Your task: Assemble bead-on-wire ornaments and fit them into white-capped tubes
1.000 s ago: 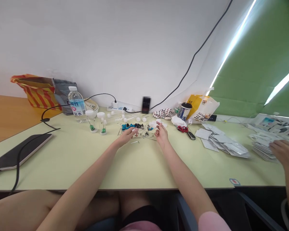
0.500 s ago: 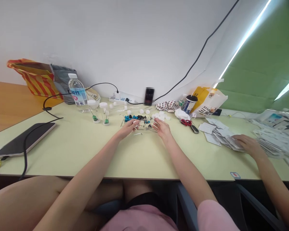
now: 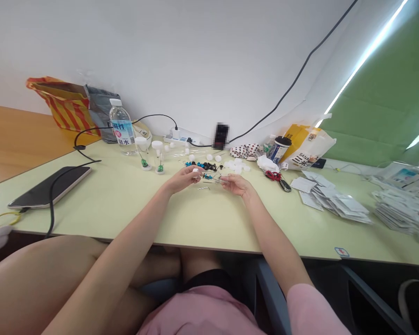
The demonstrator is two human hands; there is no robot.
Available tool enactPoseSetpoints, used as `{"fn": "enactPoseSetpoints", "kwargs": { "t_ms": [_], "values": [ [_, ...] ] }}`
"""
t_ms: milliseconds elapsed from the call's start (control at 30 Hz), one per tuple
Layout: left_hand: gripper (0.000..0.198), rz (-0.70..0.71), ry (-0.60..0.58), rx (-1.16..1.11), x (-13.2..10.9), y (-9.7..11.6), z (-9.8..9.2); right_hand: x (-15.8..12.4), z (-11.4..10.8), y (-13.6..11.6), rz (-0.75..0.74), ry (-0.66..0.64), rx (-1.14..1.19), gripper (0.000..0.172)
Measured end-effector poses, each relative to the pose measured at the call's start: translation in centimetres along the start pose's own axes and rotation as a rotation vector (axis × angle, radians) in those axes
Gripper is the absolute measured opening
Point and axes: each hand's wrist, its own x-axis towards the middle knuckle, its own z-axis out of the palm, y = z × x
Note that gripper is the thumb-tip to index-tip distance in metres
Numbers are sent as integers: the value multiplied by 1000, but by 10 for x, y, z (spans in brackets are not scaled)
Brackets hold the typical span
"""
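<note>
My left hand [image 3: 184, 180] is closed, with a small white cap [image 3: 195, 170] between its fingertips. To its right, my right hand [image 3: 236, 184] pinches a thin metal-looking piece, too small to name. Between the two hands lie a small blue part [image 3: 207, 177] and several thin metal pieces. An L-shaped metal key [image 3: 204, 188] rests just in front of them on the table [image 3: 202, 218]. Behind my hands sit a cluster of black parts [image 3: 210, 166] and blue parts [image 3: 191, 164], with white caps [image 3: 237, 165] heaped to the right.
Two clear tubes with white lids [image 3: 157, 145] and green bits inside stand at left, near a water bottle [image 3: 122, 132]. A tablet [image 3: 50, 186] with a cable lies further left. On the right are red scissors [image 3: 273, 175], a cup [image 3: 279, 150] and white packets [image 3: 335, 200].
The view has shifted slightly. My right hand has lowered a little and its fingers lie flatter. The co-worker's hand has left the white packets and withdrawn to the right edge.
</note>
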Motion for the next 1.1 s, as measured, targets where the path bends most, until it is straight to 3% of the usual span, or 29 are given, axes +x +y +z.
{"fn": "enactPoseSetpoints", "kwargs": {
  "t_ms": [233, 467, 533, 633, 700, 867, 1100],
  "values": [
    [31, -119, -115, -11, -9, 0, 2, -2, 12, 8, -24, -57, -209, 36],
    [30, -162, -35, -107, -8, 0, 1, 3, 7, 0, -158, -22, -186, 33],
    [30, -150, 53, -173, -6, -2, -2, 8, -7, -5, -289, 59, -214, 33],
    [29, -133, 181, -232, -1, -6, -6, 18, -33, -6, -431, 509, -566, 31],
    [28, -118, 242, -253, 1, -9, -8, 25, -49, -3, -414, 633, -673, 33],
    [27, -112, 314, -283, 4, -13, -11, 38, -67, 3, -320, 783, -918, 34],
    [25, -117, 335, -299, 5, -18, -16, 42, -61, 2, -277, 768, -1148, 40]
  ]
}}
